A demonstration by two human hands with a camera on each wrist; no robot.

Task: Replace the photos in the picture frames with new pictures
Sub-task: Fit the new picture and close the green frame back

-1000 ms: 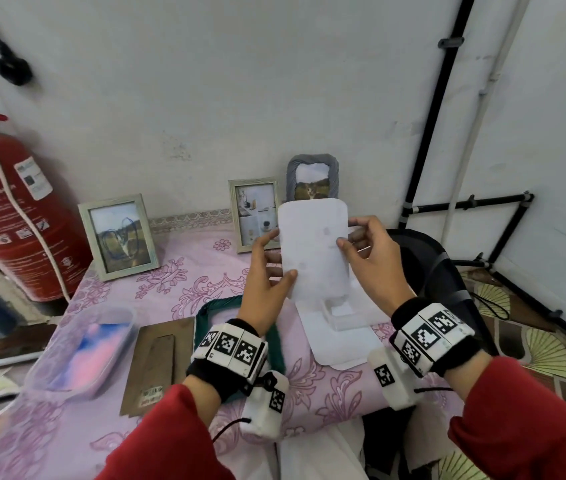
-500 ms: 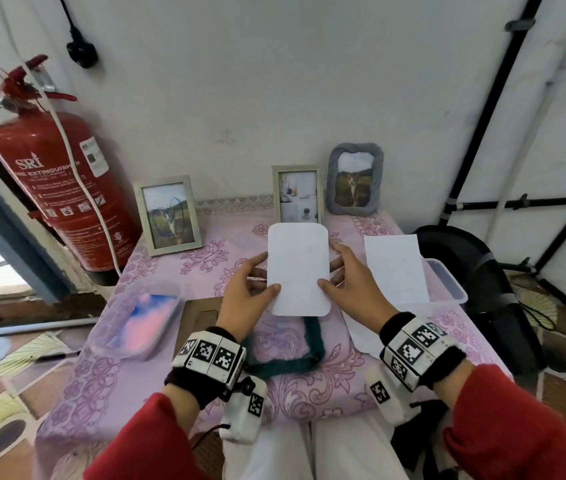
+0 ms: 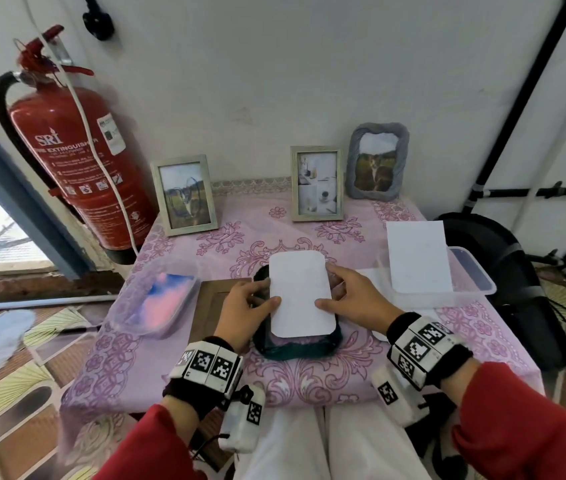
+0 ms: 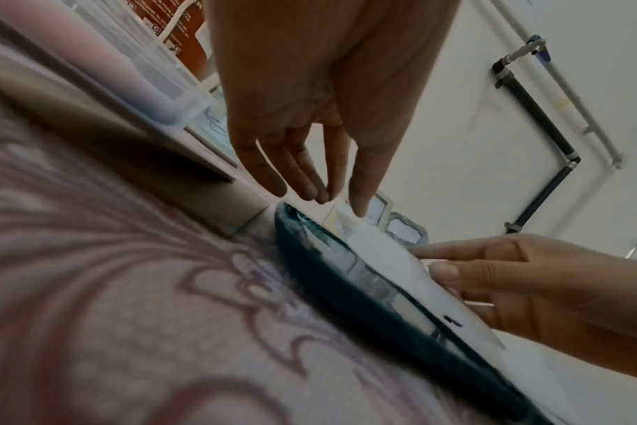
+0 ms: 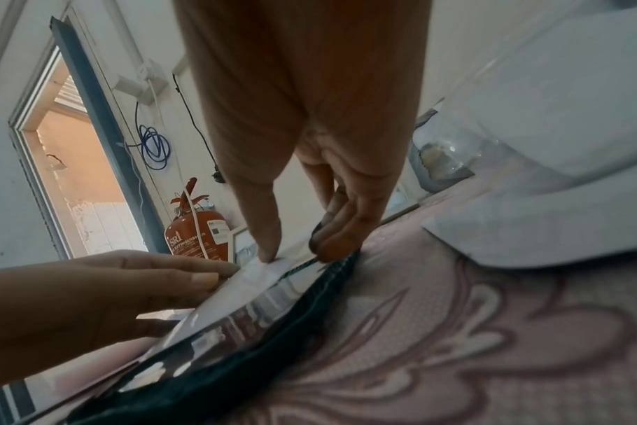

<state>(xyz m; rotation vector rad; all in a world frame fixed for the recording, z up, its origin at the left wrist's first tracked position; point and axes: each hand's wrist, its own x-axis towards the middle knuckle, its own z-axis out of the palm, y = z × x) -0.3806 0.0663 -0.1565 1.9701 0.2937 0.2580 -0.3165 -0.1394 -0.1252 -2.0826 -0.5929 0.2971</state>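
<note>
A white photo (image 3: 300, 294) with rounded corners lies blank side up on a dark green fabric frame (image 3: 295, 349), which lies flat on the pink tablecloth (image 3: 309, 379). My left hand (image 3: 267, 296) pinches the photo's left edge, thumb on top. At the right edge my right hand (image 3: 328, 289) pinches it the same way. In the left wrist view the photo (image 4: 382, 253) sits tilted over the frame (image 4: 346, 287), with my left hand (image 4: 331, 201) above it. The right wrist view has my right hand (image 5: 295, 253) with its thumb on the photo (image 5: 244, 279) and the frame (image 5: 237, 359) below.
Three framed pictures stand at the back: a silver one (image 3: 186, 195), a second silver one (image 3: 316, 183), a grey fabric one (image 3: 376, 161). A clear box (image 3: 157, 299) holds a pink-blue print; a brown backing board (image 3: 212, 296) lies beside it. Another clear box (image 3: 471, 282) holds a white sheet (image 3: 416, 258). A fire extinguisher (image 3: 80, 161) stands at the left.
Both hands have brought the white photo down from in front of the wall onto the green frame. The head view has tilted down and left.
</note>
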